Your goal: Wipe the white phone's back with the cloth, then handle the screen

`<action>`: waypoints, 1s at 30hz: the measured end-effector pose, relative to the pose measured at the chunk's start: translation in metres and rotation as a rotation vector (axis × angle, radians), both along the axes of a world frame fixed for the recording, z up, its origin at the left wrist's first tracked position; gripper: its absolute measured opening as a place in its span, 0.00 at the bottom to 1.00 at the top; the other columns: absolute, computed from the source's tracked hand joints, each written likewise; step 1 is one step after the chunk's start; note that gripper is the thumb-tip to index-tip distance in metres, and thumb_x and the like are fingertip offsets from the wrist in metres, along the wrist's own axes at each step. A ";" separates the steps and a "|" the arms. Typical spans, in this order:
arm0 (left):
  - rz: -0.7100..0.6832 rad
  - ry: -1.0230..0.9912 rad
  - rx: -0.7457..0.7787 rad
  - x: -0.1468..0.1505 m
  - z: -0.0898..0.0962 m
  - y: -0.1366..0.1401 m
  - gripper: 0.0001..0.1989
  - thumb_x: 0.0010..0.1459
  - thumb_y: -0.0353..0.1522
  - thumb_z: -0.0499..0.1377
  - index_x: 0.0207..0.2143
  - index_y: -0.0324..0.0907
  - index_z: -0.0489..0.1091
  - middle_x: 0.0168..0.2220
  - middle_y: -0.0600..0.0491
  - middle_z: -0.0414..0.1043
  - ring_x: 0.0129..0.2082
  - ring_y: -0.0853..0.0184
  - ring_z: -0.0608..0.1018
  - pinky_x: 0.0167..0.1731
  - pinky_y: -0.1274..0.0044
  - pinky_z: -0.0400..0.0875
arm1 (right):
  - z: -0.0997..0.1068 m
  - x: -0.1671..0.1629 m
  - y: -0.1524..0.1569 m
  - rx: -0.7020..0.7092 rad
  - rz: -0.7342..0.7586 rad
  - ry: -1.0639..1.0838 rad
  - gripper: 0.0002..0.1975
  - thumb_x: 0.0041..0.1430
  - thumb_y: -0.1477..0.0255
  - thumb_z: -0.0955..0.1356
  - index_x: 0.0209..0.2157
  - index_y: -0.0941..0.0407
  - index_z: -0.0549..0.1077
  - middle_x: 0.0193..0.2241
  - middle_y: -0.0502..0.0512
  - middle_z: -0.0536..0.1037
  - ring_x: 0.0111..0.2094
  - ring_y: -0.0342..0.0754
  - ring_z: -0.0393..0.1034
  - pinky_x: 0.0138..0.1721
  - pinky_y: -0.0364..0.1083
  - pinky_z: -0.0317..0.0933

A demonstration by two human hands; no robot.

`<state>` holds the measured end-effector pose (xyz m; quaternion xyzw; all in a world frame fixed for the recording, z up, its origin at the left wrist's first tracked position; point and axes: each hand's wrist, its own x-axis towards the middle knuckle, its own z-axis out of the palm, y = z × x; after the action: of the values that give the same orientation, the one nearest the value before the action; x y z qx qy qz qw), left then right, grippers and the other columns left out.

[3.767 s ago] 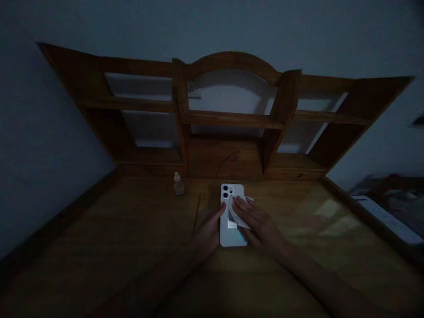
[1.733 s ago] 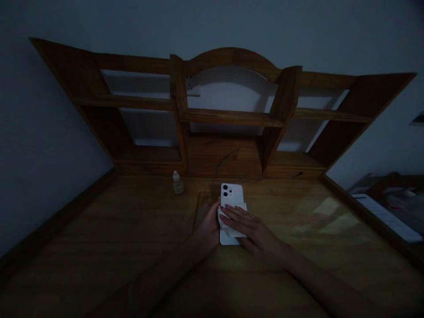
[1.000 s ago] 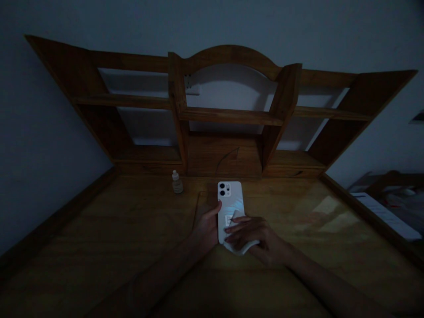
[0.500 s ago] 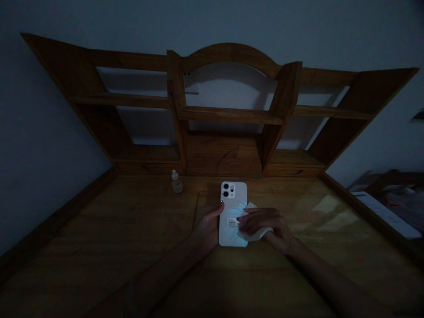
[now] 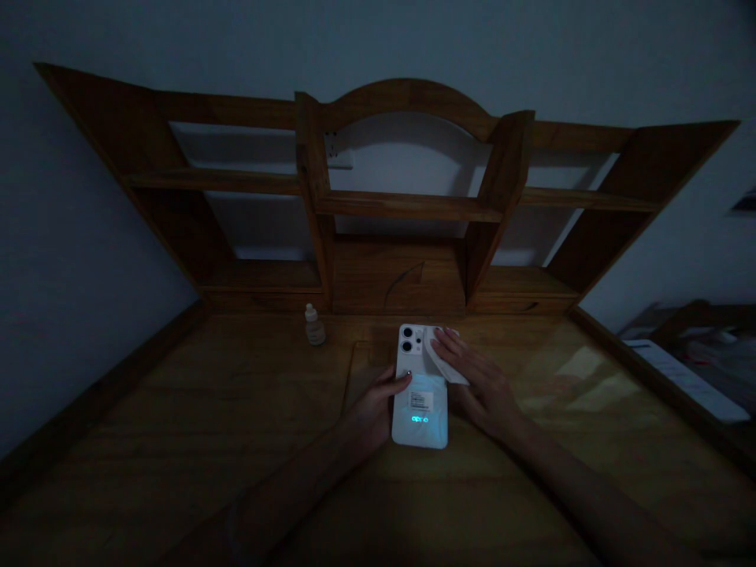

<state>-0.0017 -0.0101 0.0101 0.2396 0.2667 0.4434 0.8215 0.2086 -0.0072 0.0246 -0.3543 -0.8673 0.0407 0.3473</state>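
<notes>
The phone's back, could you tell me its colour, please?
The phone's back is white, bluish lower down: head view.

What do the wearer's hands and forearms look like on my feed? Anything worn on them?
The left hand and right hand wear no gloves. The nails look painted, dark reddish. No sleeve shows on the right forearm. A faint pale line crosses the left forearm; it is too dark to tell whether band or cuff.

A small pale-capped bottle (image 5: pixel 315 329) stands upright in front of the wooden shelf unit (image 5: pixel 407 206), left of its middle section. A wall socket (image 5: pixel 341 161) shows through the left of the shelf unit's arched opening, and a white sheet (image 5: pixel 688 383) lies to the unit's right.
</notes>
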 end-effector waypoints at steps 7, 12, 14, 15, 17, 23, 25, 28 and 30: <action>-0.061 0.057 0.095 -0.002 -0.007 -0.004 0.27 0.47 0.23 0.68 0.51 0.42 0.70 0.41 0.49 0.76 0.39 0.61 0.77 0.40 0.70 0.72 | -0.002 -0.004 0.002 -0.146 -0.041 0.050 0.27 0.69 0.71 0.56 0.68 0.51 0.48 0.69 0.52 0.46 0.69 0.54 0.41 0.67 0.60 0.43; -0.051 0.042 0.098 -0.002 -0.004 -0.009 0.34 0.46 0.22 0.68 0.55 0.46 0.66 0.41 0.51 0.76 0.40 0.61 0.77 0.40 0.71 0.72 | -0.003 -0.007 -0.001 -0.227 -0.021 0.089 0.27 0.71 0.69 0.56 0.68 0.49 0.47 0.69 0.50 0.46 0.69 0.52 0.40 0.68 0.58 0.41; -0.043 0.027 0.121 -0.002 -0.002 -0.010 0.34 0.48 0.21 0.67 0.57 0.47 0.64 0.42 0.52 0.76 0.41 0.61 0.77 0.41 0.70 0.72 | -0.004 -0.009 -0.003 -0.241 0.002 0.101 0.26 0.71 0.69 0.56 0.68 0.50 0.48 0.69 0.50 0.47 0.68 0.52 0.41 0.68 0.58 0.42; -0.037 0.023 0.132 -0.002 -0.001 -0.010 0.34 0.49 0.21 0.66 0.58 0.47 0.63 0.42 0.52 0.76 0.41 0.61 0.76 0.41 0.69 0.72 | -0.004 -0.010 -0.004 -0.245 0.019 0.107 0.26 0.71 0.69 0.55 0.68 0.50 0.48 0.69 0.50 0.48 0.68 0.52 0.42 0.68 0.58 0.42; -0.027 0.013 0.129 -0.002 -0.001 -0.009 0.36 0.48 0.20 0.66 0.58 0.47 0.63 0.42 0.51 0.76 0.42 0.60 0.76 0.42 0.69 0.72 | -0.005 -0.011 -0.006 -0.246 0.051 0.121 0.26 0.71 0.70 0.55 0.68 0.50 0.49 0.68 0.51 0.49 0.68 0.52 0.44 0.68 0.58 0.43; 0.045 -0.006 0.072 0.000 -0.009 -0.002 0.38 0.47 0.21 0.67 0.59 0.49 0.62 0.45 0.49 0.75 0.43 0.59 0.77 0.45 0.67 0.71 | -0.004 -0.013 -0.007 -0.268 0.073 0.160 0.24 0.71 0.70 0.57 0.66 0.51 0.54 0.67 0.52 0.55 0.67 0.51 0.48 0.67 0.58 0.46; 0.062 -0.019 0.070 0.002 -0.011 -0.001 0.36 0.49 0.23 0.67 0.59 0.49 0.62 0.45 0.49 0.75 0.42 0.60 0.77 0.44 0.68 0.72 | -0.005 -0.012 -0.007 -0.271 0.074 0.166 0.24 0.71 0.70 0.57 0.66 0.51 0.55 0.66 0.52 0.56 0.67 0.51 0.49 0.67 0.58 0.47; 0.074 -0.053 0.036 0.003 -0.011 -0.001 0.33 0.52 0.25 0.66 0.59 0.48 0.61 0.46 0.48 0.74 0.43 0.60 0.77 0.45 0.67 0.72 | -0.007 -0.011 -0.007 -0.273 0.062 0.175 0.23 0.71 0.70 0.57 0.65 0.50 0.56 0.66 0.53 0.57 0.66 0.51 0.50 0.66 0.59 0.48; 0.081 -0.077 0.017 0.005 -0.009 -0.001 0.32 0.54 0.25 0.65 0.60 0.47 0.61 0.46 0.48 0.74 0.43 0.60 0.77 0.44 0.67 0.73 | -0.009 -0.011 -0.006 -0.273 0.059 0.170 0.23 0.70 0.71 0.57 0.65 0.50 0.57 0.66 0.53 0.57 0.66 0.51 0.51 0.66 0.58 0.49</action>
<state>0.0028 -0.0108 0.0010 0.2183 0.2406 0.4874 0.8105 0.1978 -0.0137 0.0161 -0.3680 -0.8311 0.1982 0.3669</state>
